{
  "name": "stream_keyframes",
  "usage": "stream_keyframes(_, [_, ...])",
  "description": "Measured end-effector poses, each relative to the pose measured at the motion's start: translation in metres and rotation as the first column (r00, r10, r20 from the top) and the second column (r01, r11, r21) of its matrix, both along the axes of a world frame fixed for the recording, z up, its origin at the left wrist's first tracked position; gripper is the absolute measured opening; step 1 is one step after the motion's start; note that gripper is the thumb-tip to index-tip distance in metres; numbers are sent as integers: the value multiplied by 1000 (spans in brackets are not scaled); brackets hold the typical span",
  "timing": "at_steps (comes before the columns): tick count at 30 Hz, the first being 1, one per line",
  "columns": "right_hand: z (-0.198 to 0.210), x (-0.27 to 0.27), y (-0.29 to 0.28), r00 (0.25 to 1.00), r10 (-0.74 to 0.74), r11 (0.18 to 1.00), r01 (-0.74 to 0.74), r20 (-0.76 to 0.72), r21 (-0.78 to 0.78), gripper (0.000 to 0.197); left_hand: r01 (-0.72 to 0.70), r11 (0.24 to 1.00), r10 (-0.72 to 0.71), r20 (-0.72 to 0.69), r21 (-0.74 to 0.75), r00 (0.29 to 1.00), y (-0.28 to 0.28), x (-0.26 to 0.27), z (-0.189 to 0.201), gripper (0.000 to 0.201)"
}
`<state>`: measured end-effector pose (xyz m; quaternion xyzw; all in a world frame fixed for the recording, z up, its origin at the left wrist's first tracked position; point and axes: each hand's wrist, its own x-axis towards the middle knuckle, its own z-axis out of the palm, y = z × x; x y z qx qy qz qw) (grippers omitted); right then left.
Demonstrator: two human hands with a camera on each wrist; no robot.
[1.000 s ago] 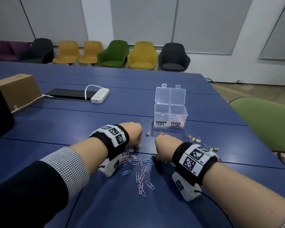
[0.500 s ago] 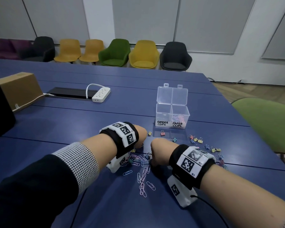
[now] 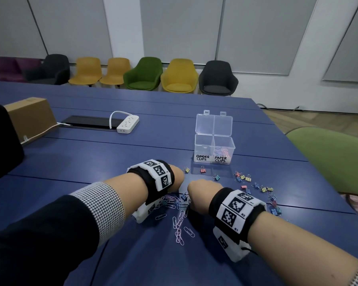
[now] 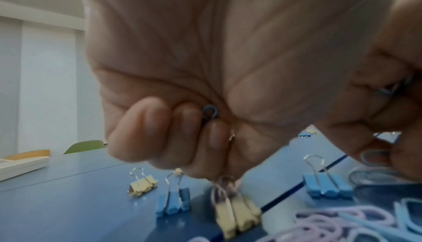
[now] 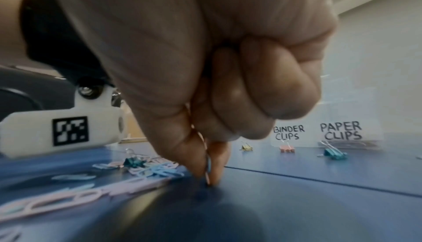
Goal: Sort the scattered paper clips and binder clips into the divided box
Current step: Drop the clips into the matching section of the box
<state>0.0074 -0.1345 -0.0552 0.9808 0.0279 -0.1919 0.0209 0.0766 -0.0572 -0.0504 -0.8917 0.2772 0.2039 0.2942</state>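
Observation:
Pastel paper clips (image 3: pixel 179 220) lie in a heap on the blue table (image 3: pixel 91 162) between my wrists. My left hand (image 3: pixel 177 177) is fisted over the heap; in the left wrist view its curled fingers (image 4: pixel 160 130) hold paper clips (image 4: pixel 210 113). My right hand (image 3: pixel 198 189) pinches a paper clip (image 5: pixel 207 163) between thumb and forefinger at the table surface. Small coloured binder clips (image 3: pixel 244 178) are scattered to the right. The clear divided box (image 3: pixel 214 149) stands open beyond, labelled BINDER CLIPS and PAPER CLIPS; paper clips lie in its right compartment.
A white power strip (image 3: pixel 127 125) and a black panel (image 3: pixel 87 122) lie at the back left, beside a cardboard box (image 3: pixel 31 116). A green chair (image 3: pixel 335 162) stands at the table's right edge. Coloured chairs line the far wall.
Both hands have drawn closer together over the paper clip heap. The right hand has shifted left and forward a little.

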Motion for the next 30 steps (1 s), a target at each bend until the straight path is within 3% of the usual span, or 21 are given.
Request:
stream_keyframes(1, [1,0,-2,1000,9,1000,-9,2,-5,10,-3,999,2,6,43,1000,-1,0,-2,23])
stream_keyframes(4, [2,3,-17,998,-42,996,38,46,82,32,15,997,-17,-16,-78,1000,5,-6,2,34])
stream_keyframes(7, [6,1,-39,976,-211,904,176,49,391,37,-61,921,44,-55,-384,998,20,0,8,40])
stream_keyframes(8, [7,-1,-45,957,-290,798,244,-4,551,32,-162,837,111,-126,-522,986,24,5,8,38])
stream_keyframes(9, [8,-3,-50,928,-361,615,312,-93,724,28,-325,680,170,-290,-657,942,29,8,8,34])
stream_keyframes(10, [7,-4,-56,890,-402,357,370,-217,858,27,-536,429,161,-523,-727,837,34,9,9,30])
stream_keyframes(11, [5,-5,-61,851,-390,69,408,-352,910,28,-717,169,59,-719,-676,692,41,11,10,28])
stream_keyframes(12, [4,-5,-65,820,-332,-177,432,-467,884,27,-850,-65,-96,-845,-523,527,49,12,11,26])
stream_keyframes(13, [2,-6,-69,798,-259,-359,444,-545,821,26,-920,-204,-256,-888,-335,381,57,12,12,23])
stream_keyframes(14, [0,-7,-70,788,-189,-483,445,-586,754,25,-943,-281,-380,-882,-178,280,64,10,11,20])
stream_keyframes(16, [-5,-8,-70,798,-102,-631,410,-594,658,21,-921,-388,-533,-822,24,203,76,9,8,17])
stream_keyframes(19, [-12,-7,-64,839,-60,-732,331,-541,596,11,-847,-511,-570,-795,145,207,88,6,-1,15])
stream_keyframes(21, [-16,-5,-60,853,-64,-756,297,-517,584,18,-817,-557,-523,-827,150,205,93,5,-5,18])
stream_keyframes(24, [-18,2,-53,845,-120,-723,285,-520,629,16,-798,-594,-417,-888,105,194,101,9,-10,30])
stream_keyframes(26, [-18,7,-48,832,-124,-685,322,-540,654,17,-818,-573,-349,-918,52,186,106,11,-13,35])
stream_keyframes(28, [-18,10,-42,828,-138,-568,383,-543,728,22,-854,-515,-229,-949,-71,217,108,10,-14,39])
stream_keyframes(30, [-16,12,-34,847,-195,-297,429,-494,853,25,-866,-368,15,-934,-338,357,109,9,-14,40])
